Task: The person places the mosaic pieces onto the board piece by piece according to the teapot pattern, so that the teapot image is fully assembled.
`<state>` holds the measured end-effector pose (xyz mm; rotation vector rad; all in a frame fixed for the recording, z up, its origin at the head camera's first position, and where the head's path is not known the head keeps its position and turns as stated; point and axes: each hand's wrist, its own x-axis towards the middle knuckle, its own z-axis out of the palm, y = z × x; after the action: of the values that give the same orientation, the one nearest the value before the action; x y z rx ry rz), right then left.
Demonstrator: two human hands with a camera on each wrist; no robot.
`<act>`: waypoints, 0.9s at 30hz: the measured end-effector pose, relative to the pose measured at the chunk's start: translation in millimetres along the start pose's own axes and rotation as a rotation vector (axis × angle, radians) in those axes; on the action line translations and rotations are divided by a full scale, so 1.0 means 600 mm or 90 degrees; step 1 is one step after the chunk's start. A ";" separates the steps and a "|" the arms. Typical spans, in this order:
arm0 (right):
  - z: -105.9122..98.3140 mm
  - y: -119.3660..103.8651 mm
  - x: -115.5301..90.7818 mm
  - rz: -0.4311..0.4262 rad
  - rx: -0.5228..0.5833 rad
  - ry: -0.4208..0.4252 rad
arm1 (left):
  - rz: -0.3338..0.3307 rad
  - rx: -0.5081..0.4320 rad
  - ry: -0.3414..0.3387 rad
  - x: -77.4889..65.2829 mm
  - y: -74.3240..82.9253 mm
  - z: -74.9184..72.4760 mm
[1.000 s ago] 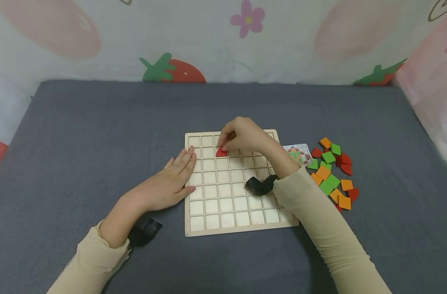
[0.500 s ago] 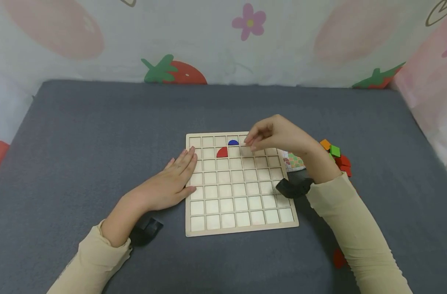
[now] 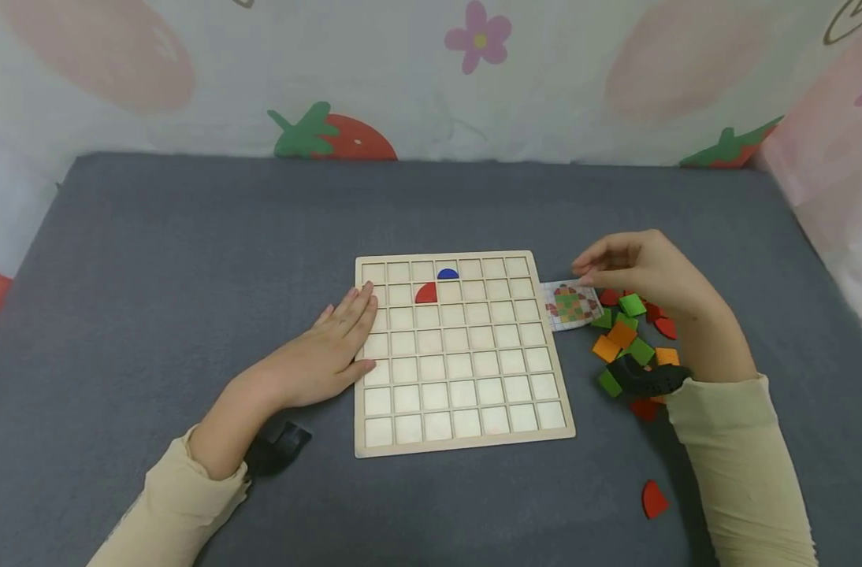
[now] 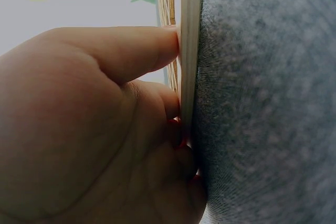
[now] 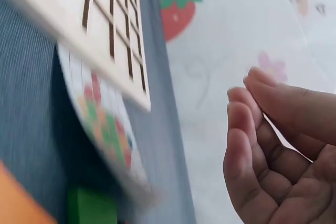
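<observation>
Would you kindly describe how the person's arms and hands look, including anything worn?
The left sleeve and right sleeve are plain beige and creased. The left hand and right hand are gloveless, with no rings visible. A small black device shows at each wrist: left device, right device.

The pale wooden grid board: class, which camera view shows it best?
The head view: nearly the whole board shows, the left hand covering only part of its left edge. The left wrist view shows it edge-on; the right wrist view, one corner section.
</observation>
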<state>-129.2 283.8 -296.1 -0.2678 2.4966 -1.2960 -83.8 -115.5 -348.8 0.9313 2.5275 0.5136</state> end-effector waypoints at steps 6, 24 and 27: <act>-0.022 0.021 -0.014 0.047 0.019 0.066 | -0.013 0.001 -0.007 -0.008 0.000 -0.002; -0.053 0.096 -0.012 0.122 -0.038 0.130 | -0.007 -0.006 -0.001 -0.017 0.001 -0.005; -0.053 0.100 -0.011 0.122 -0.044 0.129 | -0.008 -0.003 -0.003 -0.015 0.000 -0.004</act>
<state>-135.9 344.4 -327.0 0.0915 2.6601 -1.2144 -78.4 -122.0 -344.7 0.9132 2.5260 0.5123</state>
